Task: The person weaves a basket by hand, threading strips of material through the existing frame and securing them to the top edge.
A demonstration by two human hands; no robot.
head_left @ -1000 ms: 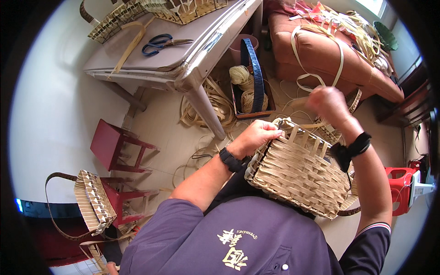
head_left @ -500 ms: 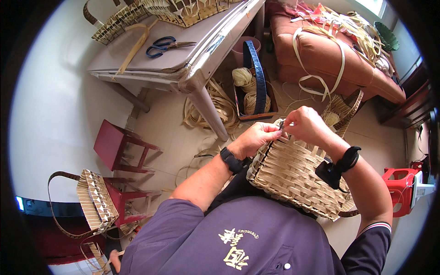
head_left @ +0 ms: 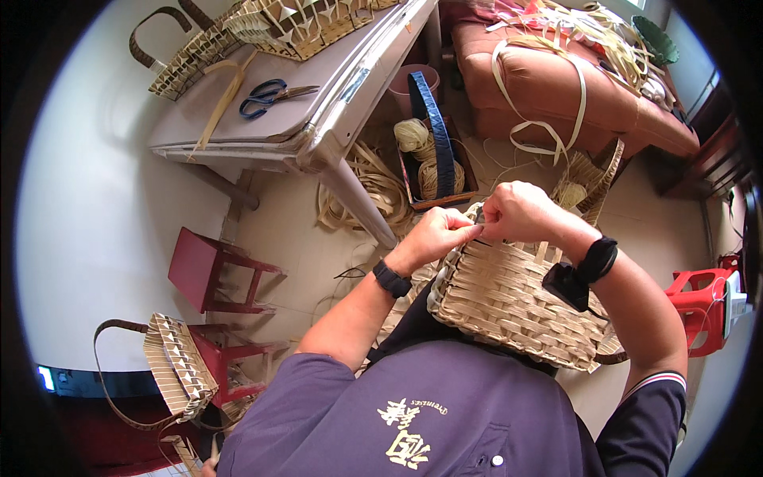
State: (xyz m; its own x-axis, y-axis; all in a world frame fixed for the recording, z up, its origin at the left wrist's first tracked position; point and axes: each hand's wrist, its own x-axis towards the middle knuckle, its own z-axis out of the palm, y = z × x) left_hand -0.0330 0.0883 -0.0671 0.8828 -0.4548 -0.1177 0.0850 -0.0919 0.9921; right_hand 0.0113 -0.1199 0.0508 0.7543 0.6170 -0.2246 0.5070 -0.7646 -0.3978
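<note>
Both now meet, earlier well apart — right grip (head_left: 520, 213) pressed together, left grip (head_left: 437, 238) pinching the woven basket (head_left: 517, 298) at its rim.

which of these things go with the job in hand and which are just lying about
In use or likely to be:
- basket, with left hand and right hand at its rim
- scissors, probably
- coiled strips, probably

Seemingly just about:
- dark red stool
- pink bin
- sofa
</note>
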